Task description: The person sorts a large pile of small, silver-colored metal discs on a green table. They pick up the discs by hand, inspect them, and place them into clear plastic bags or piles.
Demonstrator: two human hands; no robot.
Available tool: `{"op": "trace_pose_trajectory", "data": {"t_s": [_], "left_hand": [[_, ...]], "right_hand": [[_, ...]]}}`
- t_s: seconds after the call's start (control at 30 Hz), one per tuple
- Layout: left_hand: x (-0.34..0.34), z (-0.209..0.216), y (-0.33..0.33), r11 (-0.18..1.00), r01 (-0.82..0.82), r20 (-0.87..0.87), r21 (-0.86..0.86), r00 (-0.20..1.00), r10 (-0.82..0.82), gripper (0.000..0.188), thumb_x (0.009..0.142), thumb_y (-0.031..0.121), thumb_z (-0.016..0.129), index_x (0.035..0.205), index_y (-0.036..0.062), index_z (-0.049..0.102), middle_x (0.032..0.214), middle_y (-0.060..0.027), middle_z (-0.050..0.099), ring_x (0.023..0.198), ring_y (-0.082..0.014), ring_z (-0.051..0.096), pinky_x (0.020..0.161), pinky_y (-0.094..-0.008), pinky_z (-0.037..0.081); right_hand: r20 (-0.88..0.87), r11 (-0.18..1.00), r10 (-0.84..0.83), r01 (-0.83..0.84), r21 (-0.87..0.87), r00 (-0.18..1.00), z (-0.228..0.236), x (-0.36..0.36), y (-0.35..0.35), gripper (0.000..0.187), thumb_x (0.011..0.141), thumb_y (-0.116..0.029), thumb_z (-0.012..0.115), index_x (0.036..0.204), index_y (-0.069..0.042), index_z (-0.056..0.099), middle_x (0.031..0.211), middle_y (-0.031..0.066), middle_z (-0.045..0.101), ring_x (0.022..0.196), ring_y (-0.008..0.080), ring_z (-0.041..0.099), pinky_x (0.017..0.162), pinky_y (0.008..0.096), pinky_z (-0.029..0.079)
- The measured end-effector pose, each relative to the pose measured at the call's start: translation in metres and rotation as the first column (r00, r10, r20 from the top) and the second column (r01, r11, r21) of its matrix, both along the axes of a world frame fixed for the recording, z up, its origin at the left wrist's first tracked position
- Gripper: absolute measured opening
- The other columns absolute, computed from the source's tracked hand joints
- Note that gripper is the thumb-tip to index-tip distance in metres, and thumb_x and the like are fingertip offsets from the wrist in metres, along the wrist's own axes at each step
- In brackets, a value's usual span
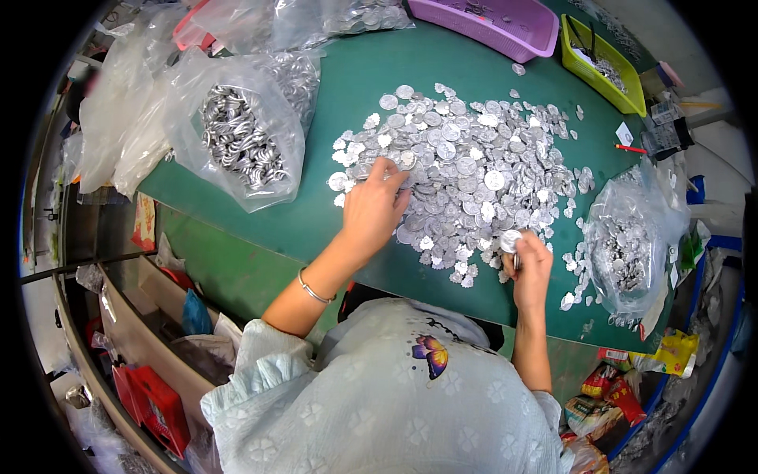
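Observation:
A wide heap of silver coin-like discs [495, 181], some round and some with scalloped edges, covers the middle of the green table [351, 71]. At the heap's left part, my left hand [371, 207] reaches in with curled fingers, its fingertips pinched at a round silver disc [408, 160]. My right hand [531, 267] is closed at the near right edge of the heap. Between its thumb and fingers it grips round silver discs [511, 238], the top one facing up; how many lie in the palm is hidden.
To the left, an open plastic bag [284, 162] holds silver curved rings. A second clear bag [659, 229] with small silver pieces sits at right. Purple [505, 39] and yellow-green [583, 67] baskets stand at the far side. A red pen [630, 148] lies near the right edge.

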State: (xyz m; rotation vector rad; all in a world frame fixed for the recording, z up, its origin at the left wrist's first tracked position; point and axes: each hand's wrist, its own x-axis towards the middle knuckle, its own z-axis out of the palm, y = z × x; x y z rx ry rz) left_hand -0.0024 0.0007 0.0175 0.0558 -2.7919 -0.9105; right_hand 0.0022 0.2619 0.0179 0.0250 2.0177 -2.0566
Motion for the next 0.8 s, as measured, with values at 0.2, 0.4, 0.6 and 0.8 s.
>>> {"op": "trace_pose_trajectory", "data": {"t_s": [0.2,0.4,0.6,0.8], "left_hand": [[-0.004,-0.002,-0.010,0.905,-0.057,-0.036,0.422,0.996,0.080,0.011,0.083,0.007,0.062,0.093,0.0024,0.063,0.088,-0.0054,0.058,0.055,-0.0173,0.052,0.050,-0.0299,0.041],[0.002,0.014,-0.034,-0.293,-0.234,0.150,0.927,0.948,-0.282,0.015,0.091,0.016,0.046,0.086,0.0041,0.053,0.078,-0.0077,0.055,0.055,-0.0129,0.045,0.043,-0.0198,0.032],[0.019,0.003,-0.041,0.122,-0.328,0.331,0.937,0.943,-0.005,0.014,0.090,0.012,0.055,0.086,0.0012,0.062,0.079,-0.0072,0.060,0.062,-0.0119,0.051,0.048,-0.0234,0.040],[0.016,0.011,-0.035,0.964,-0.106,0.008,0.245,0.994,0.107,0.025,0.082,0.004,0.063,0.107,0.0048,0.064,0.088,-0.0063,0.059,0.060,-0.0146,0.050,0.055,-0.0267,0.041]], "right_hand": [[0.281,0.707,0.046,0.167,-0.687,0.959,0.016,-0.037,-0.003,0.012,0.086,-0.010,0.048,0.089,-0.001,0.056,0.080,0.0136,0.054,0.044,0.0124,0.042,0.038,0.0223,0.027],[-0.031,0.925,0.113,-0.094,0.367,0.993,0.018,-0.086,-0.009,0.023,0.083,-0.021,0.064,0.098,-0.003,0.061,0.070,0.0074,0.057,0.052,0.0230,0.051,0.045,0.0319,0.037],[-0.272,0.411,0.308,0.130,0.902,0.912,0.021,-0.085,-0.047,0.035,0.072,-0.028,0.076,0.085,-0.004,0.055,0.081,0.0169,0.062,0.074,0.0378,0.060,0.060,0.0433,0.044],[-0.220,0.724,0.324,-0.091,0.684,0.920,0.022,-0.086,-0.044,0.021,0.077,-0.005,0.065,0.075,-0.003,0.045,0.075,0.0129,0.056,0.058,0.0259,0.050,0.056,0.0361,0.041]]}}
